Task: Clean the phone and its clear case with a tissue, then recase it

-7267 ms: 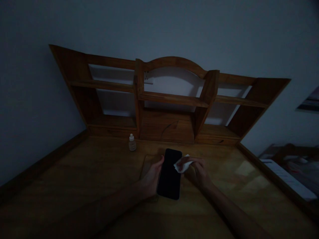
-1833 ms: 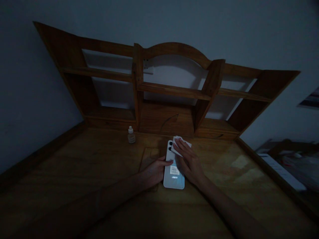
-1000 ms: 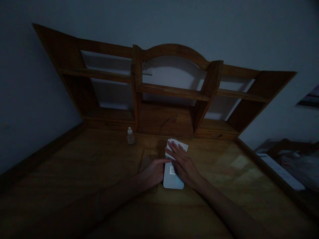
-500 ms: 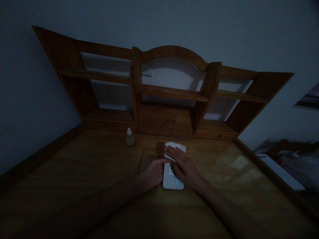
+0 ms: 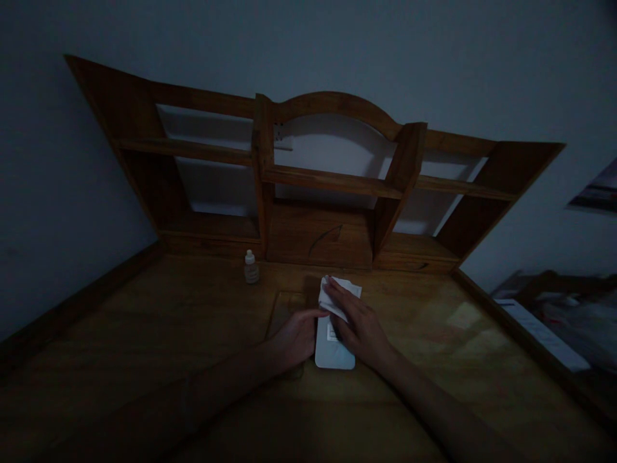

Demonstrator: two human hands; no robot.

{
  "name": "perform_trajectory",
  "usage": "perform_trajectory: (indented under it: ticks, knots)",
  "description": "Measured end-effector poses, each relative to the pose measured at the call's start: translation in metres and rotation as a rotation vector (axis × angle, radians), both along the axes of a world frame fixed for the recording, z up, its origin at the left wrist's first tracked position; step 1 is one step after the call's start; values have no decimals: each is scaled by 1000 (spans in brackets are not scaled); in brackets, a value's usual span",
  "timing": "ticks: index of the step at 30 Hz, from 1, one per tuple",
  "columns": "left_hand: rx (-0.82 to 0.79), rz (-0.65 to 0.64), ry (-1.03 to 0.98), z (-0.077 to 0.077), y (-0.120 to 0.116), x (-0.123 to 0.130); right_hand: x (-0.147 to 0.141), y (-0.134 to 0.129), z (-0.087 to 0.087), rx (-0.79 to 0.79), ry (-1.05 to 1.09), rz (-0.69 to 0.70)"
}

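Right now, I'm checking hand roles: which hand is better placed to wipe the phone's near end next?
Probably the right hand: its fingers lie on the tissue at the phone's far end, while the left hand holds the phone's left edge.

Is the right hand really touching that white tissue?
Touching. The head view shows the right hand laid over the white tissue, fingers against it, with the phone underneath.
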State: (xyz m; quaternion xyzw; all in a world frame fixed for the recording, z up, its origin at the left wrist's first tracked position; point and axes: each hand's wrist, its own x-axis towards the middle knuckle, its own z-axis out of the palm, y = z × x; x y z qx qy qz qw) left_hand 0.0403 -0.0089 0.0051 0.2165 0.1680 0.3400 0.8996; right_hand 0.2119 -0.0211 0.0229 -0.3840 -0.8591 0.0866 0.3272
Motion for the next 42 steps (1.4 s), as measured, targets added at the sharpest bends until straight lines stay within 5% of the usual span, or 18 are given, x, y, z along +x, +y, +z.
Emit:
perform_trajectory:
  ticks: [13,42]
  knots:
    - [-31,13,31,7,-2,1,6,6,-5,77,-18,-150]
    - [29,74,-46,5,0,3,5,2,-2,95,-63,-46]
